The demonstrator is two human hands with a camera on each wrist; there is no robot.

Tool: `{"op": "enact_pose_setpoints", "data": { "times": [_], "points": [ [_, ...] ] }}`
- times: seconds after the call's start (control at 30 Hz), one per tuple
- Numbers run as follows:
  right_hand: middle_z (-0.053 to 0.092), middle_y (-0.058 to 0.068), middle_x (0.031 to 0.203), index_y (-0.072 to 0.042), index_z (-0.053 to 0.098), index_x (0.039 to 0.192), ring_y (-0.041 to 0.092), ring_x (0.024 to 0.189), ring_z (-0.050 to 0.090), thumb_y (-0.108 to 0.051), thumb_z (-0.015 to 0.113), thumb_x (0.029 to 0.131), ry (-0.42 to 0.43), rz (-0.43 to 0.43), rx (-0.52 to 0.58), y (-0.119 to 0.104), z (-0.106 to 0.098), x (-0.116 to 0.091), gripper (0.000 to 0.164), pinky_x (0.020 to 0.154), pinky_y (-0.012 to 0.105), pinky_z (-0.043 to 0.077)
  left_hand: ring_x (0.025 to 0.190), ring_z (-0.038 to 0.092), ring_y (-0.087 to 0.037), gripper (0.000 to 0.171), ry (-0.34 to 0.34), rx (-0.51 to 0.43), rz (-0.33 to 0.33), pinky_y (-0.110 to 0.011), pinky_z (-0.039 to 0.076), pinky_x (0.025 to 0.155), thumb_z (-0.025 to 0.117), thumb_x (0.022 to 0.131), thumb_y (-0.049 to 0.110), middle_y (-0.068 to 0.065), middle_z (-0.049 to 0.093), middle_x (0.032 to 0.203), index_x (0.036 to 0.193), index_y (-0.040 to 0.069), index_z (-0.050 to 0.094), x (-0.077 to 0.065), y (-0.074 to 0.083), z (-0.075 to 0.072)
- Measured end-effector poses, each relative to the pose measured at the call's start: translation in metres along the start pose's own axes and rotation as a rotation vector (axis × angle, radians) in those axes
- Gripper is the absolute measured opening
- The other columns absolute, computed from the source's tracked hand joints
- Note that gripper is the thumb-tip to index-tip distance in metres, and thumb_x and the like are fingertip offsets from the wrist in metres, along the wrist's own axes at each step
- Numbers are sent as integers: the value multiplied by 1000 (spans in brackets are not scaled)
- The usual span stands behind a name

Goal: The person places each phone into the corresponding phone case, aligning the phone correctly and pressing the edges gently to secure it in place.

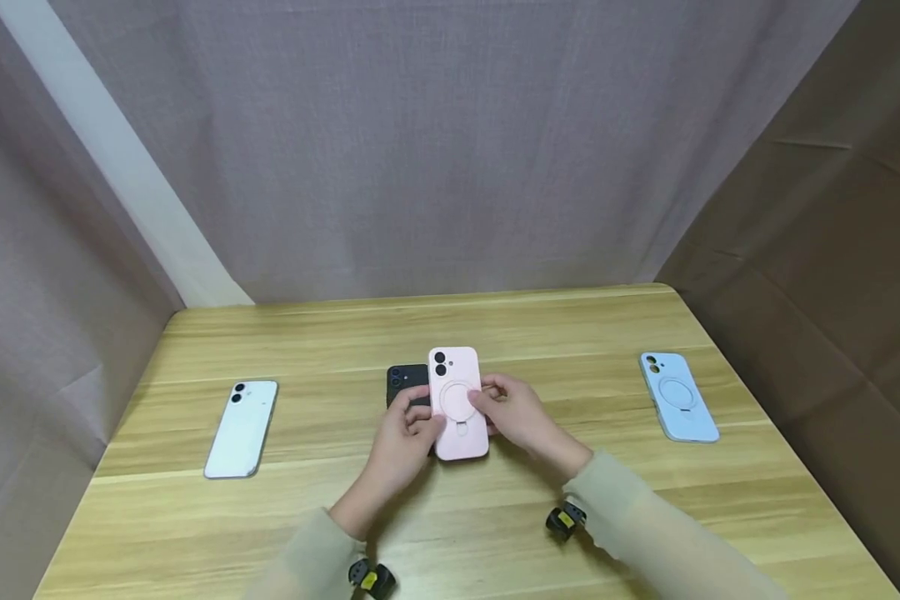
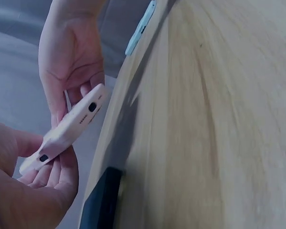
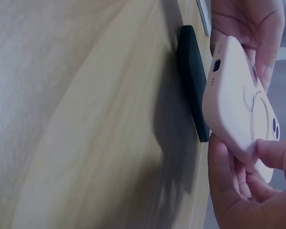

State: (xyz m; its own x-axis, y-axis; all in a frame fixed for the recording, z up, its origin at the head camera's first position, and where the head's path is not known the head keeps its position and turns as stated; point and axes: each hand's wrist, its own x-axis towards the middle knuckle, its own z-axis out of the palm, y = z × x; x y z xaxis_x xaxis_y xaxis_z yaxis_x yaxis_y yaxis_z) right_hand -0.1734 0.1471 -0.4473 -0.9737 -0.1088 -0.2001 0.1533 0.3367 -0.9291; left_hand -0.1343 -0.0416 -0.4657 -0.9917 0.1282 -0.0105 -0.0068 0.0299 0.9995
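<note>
A pink phone case (image 1: 461,443) with a ring on its back is held up over the middle of the table, dark camera lenses showing at its top corner. My left hand (image 1: 399,443) grips its left edge, thumb on the back. On the opposite side my right hand (image 1: 523,414) pinches the right edge, thumb by the ring. In the right wrist view, the pink case (image 3: 231,102) is tilted, its bottom edge with a port opening towards the camera. Partly hidden behind the case and my left hand, a black phone (image 1: 399,377) lies on the table.
A white phone (image 1: 238,433) lies back up at the left of the wooden table (image 1: 330,500). Over at the right rests a light blue phone case (image 1: 692,423) with a ring; wood colour shows through its camera holes. Grey curtains (image 1: 450,150) hang behind the table.
</note>
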Motion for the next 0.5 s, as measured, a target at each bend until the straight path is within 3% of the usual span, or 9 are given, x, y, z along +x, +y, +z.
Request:
{"op": "enact_pose_setpoints", "data": {
  "times": [0.23, 0.37, 0.5],
  "points": [
    [59, 14, 93, -3, 56, 125, 22, 73, 62, -10, 66, 91, 56, 4, -47, -3, -10, 1, 36, 63, 39, 58, 96, 61, -22, 65, -30, 107, 57, -24, 55, 76, 66, 87, 0, -16, 57, 118, 144, -4, 34, 4, 0, 18],
    [62, 14, 91, -2, 55, 124, 22, 69, 62, -10, 65, 91, 64, 13, -79, -2, -16, 3, 36, 62, 40, 57, 98, 57, -20, 80, -68, 254, 50, -23, 54, 77, 70, 84, 2, -19, 46, 125, 149, -5, 24, 5, 2, 28],
    [65, 13, 87, 1, 55, 124, 21, 65, 62, -9, 64, 91, 65, 13, -142, 3, -20, 5, 35, 61, 41, 56, 109, 51, -23, 95, -85, 448, 58, -32, 50, 89, 77, 78, 8, -23, 39, 132, 151, -3, 18, 6, 4, 37]
  ]
}}
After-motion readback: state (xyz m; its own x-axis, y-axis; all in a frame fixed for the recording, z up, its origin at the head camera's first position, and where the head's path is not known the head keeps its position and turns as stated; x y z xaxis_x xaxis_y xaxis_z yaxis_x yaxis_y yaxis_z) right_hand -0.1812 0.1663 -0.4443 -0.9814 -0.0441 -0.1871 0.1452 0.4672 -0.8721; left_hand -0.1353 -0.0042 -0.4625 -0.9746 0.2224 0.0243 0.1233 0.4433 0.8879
